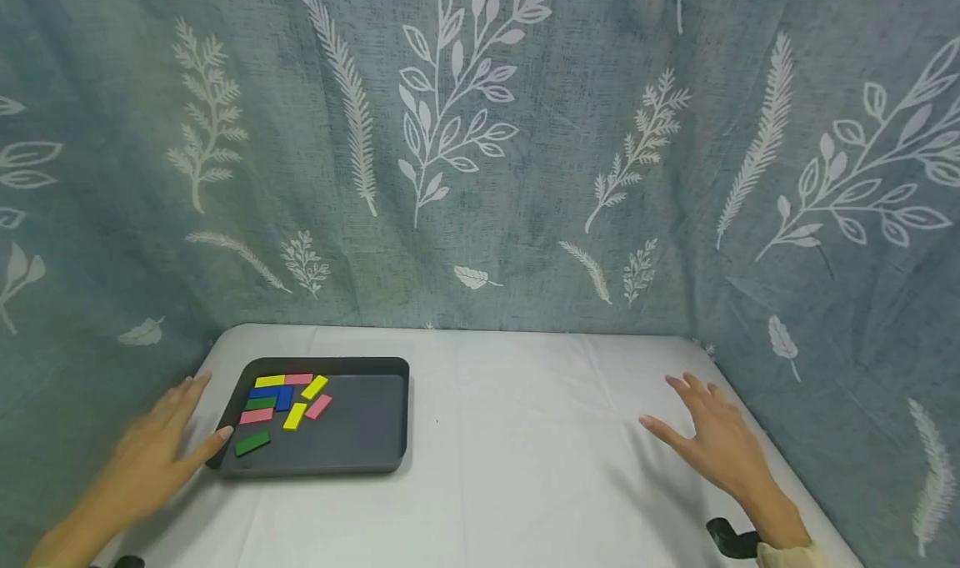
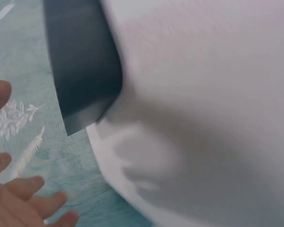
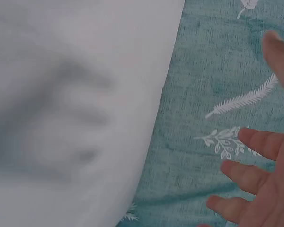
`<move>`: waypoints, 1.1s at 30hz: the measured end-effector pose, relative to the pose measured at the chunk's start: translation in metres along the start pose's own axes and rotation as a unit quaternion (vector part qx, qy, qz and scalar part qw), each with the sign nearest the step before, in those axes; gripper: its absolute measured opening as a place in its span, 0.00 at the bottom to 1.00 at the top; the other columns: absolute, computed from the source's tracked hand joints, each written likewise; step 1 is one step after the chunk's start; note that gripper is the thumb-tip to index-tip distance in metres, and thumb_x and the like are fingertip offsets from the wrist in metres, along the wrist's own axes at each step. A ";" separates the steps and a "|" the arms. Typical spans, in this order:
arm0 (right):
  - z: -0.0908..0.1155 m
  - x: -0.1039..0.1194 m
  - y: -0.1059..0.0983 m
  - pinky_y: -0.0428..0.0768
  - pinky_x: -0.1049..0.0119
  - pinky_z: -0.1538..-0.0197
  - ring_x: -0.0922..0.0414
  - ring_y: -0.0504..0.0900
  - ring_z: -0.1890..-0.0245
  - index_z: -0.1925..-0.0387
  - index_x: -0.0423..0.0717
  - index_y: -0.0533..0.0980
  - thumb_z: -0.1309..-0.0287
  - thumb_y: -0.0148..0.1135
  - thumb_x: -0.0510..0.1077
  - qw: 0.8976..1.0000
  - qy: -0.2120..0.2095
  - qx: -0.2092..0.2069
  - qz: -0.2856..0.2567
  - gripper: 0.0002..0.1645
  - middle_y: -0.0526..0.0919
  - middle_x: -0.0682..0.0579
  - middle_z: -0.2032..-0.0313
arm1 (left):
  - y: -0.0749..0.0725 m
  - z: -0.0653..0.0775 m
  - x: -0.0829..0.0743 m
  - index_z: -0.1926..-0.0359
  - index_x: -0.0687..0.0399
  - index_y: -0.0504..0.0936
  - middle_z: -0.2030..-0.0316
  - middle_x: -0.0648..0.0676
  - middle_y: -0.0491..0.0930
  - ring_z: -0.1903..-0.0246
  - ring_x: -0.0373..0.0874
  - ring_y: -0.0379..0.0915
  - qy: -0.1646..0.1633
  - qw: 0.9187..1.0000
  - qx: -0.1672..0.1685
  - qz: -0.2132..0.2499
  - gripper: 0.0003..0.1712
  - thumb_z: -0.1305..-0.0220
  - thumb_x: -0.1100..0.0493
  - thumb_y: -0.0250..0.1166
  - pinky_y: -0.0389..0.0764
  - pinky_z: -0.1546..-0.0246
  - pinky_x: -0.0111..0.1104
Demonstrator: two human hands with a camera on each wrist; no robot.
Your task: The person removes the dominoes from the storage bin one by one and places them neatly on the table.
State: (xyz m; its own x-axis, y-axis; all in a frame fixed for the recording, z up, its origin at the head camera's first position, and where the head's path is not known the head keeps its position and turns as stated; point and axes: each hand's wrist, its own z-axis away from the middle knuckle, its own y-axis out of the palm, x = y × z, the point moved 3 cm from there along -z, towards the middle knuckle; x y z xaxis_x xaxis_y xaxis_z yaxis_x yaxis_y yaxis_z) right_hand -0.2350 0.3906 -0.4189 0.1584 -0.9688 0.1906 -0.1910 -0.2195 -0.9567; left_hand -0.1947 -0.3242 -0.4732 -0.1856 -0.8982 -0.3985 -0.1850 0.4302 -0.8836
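Observation:
A dark grey tray [image 1: 352, 426] lies on the left part of the table, with several small flat rectangular blocks in its left half. Blue blocks [image 1: 283, 399] sit among green, pink and yellow ones, some packed side by side. A green block [image 1: 252, 444] lies apart near the front left corner, and a pink block [image 1: 318, 407] lies loose towards the middle. My left hand [image 1: 153, 455] is beside the tray's left rim, fingers spread; the left wrist view shows a gap between hand and tray. Over the table's right side, my right hand [image 1: 712, 443] hovers with fingers apart, holding nothing.
A white cloth covers the table [image 1: 525, 434], whose corners are rounded. Behind it and at both sides hangs a blue-green curtain [image 1: 480, 218] with white leaf prints. Dark straps, including one on the right wrist [image 1: 731, 540], show at the bottom.

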 end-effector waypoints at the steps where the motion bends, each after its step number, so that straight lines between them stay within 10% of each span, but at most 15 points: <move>1: 0.000 0.002 0.002 0.62 0.24 0.41 0.24 0.63 0.33 0.26 0.40 0.66 0.37 0.60 0.75 1.000 0.004 0.004 -0.006 0.54 0.66 0.28 0.30 | 0.001 -0.001 0.001 0.16 0.49 0.39 0.26 0.78 0.51 0.32 0.82 0.51 -0.011 0.999 0.014 0.026 0.54 0.27 0.39 0.62 0.56 0.45 0.75; 6: -0.002 0.016 0.016 0.81 0.41 0.59 0.38 0.84 0.50 0.33 0.42 0.74 0.36 0.60 0.73 0.999 0.007 0.015 -0.036 0.47 0.83 0.38 0.43 | 0.006 -0.005 0.009 0.17 0.56 0.42 0.31 0.79 0.61 0.38 0.80 0.64 -0.056 0.990 0.055 0.115 0.53 0.26 0.41 0.62 0.69 0.48 0.70; 14: -0.005 0.036 0.039 0.81 0.54 0.63 0.56 0.85 0.63 0.41 0.47 0.80 0.35 0.65 0.67 0.994 -0.001 0.025 -0.106 0.34 0.89 0.54 0.58 | 0.020 -0.004 0.020 0.17 0.53 0.40 0.31 0.75 0.60 0.36 0.74 0.64 -0.116 0.958 0.104 0.243 0.55 0.27 0.41 0.64 0.81 0.53 0.55; 33: -0.030 0.081 0.080 0.79 0.63 0.64 0.63 0.83 0.66 0.46 0.48 0.84 0.35 0.68 0.61 0.980 -0.033 0.019 -0.195 0.25 0.88 0.62 0.64 | 0.038 -0.015 0.038 0.17 0.48 0.30 0.27 0.77 0.47 0.31 0.81 0.48 -0.140 0.924 0.191 0.299 0.57 0.26 0.43 0.63 0.72 0.48 0.65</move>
State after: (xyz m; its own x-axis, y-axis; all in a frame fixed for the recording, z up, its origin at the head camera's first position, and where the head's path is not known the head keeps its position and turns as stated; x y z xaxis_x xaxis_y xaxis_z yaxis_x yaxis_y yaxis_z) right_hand -0.2660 0.2916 -0.4733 0.2756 -0.8023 0.5296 -0.0682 -0.5658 -0.8217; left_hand -0.2235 -0.3406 -0.5186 0.1232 -0.5207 -0.8448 0.2340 0.8425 -0.4852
